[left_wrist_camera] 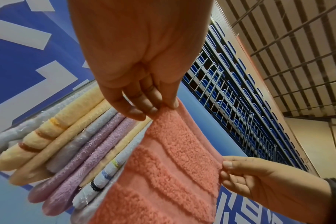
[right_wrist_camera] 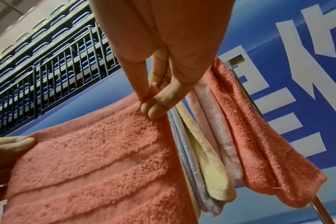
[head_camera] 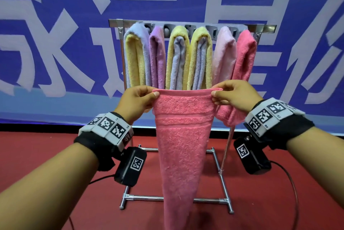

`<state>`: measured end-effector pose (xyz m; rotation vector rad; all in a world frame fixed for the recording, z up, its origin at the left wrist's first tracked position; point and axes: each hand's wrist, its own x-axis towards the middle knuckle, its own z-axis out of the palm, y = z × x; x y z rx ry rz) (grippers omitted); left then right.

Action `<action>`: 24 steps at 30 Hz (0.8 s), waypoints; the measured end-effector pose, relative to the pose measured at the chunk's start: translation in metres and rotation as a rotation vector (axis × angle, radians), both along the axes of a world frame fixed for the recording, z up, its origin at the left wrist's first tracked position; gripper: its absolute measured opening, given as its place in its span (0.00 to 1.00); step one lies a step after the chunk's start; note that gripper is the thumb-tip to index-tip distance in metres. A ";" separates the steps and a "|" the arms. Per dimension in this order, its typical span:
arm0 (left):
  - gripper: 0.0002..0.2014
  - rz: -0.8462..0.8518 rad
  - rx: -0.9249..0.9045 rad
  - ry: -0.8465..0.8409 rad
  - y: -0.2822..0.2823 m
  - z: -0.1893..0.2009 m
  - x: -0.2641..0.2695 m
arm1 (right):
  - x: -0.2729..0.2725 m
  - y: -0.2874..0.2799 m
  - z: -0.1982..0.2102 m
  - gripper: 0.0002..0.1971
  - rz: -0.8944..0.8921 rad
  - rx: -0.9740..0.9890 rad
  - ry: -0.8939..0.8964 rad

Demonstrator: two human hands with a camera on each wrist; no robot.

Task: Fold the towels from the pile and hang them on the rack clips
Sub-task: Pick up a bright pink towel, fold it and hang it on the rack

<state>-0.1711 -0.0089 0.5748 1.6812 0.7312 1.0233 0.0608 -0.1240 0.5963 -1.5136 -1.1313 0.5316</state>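
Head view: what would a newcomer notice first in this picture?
The pink towel, stretched in the middle by its top corners between the left hand and the right hand. Behind it stands the rack, filled with folded pastel towels, against a blue banner.

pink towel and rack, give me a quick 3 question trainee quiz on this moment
1. True or false: both hands pinch the top edge of the pink towel.
2. Multiple choice: where is the rack relative to the held towel? A) behind it B) in front of it C) lying flat on the floor
3. Fill in: the hanging towel at the rack's far right end is ____.

Key:
1. True: left hand and right hand each pinch a top corner.
2. A
3. Pink
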 end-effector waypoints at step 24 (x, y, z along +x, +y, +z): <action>0.13 0.156 -0.050 0.029 -0.008 -0.033 0.022 | -0.027 0.013 -0.026 0.14 -0.283 -0.250 -0.421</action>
